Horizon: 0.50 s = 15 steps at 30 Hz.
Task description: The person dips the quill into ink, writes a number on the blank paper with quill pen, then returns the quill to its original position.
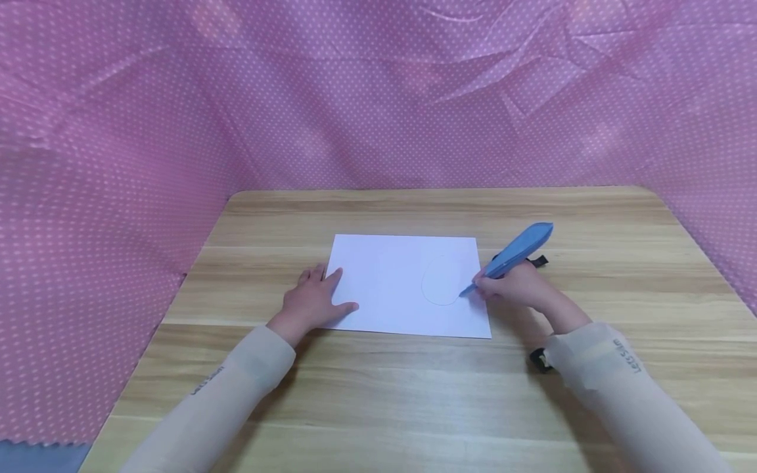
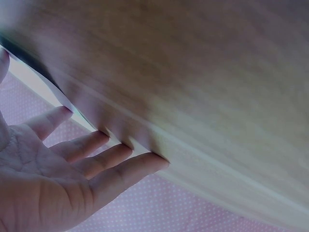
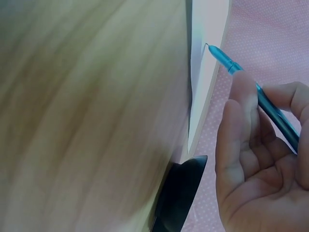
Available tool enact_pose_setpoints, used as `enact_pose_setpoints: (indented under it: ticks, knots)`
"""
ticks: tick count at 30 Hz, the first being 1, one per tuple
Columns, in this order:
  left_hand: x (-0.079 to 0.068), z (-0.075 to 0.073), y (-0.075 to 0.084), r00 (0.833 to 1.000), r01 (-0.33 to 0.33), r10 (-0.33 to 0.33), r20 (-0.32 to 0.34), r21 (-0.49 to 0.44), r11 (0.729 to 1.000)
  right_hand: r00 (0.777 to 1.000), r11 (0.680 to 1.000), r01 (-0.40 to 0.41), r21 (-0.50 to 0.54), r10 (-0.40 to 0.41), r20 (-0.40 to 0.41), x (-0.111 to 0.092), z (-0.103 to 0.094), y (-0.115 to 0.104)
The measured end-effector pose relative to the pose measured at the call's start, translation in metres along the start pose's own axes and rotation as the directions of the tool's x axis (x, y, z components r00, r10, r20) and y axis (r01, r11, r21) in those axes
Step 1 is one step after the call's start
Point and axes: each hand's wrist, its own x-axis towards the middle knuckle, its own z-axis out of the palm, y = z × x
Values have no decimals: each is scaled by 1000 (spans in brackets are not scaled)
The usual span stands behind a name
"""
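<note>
Partly under left hand (image 1: 309, 303), paper (image 1: 387, 284); in right hand (image 1: 520, 287), pen (image 1: 520, 249)

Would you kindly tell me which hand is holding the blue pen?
The right hand holds the blue pen; the left hand lies spread at the left edge of the paper.

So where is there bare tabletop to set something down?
Bare tabletop lies between the sleeves, nearside of the paper, and from its far edge to the pink curtain. Crowded: the paper's left edge, by the left fingers, and right side, by right fingers and pen.
</note>
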Motion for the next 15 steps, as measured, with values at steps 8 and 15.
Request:
enact_pose_setpoints:
  ticks: [8, 15]
  knots:
    - [0, 0, 0, 1000, 2, -2, 1, -2, 1000, 999, 999, 18, 30, -17, -51, 0, -1, 1]
    - [0, 0, 0, 1000, 0, 0, -3, -9, 1000, 996, 999, 5, 35, -2, -87, 2, 1, 1]
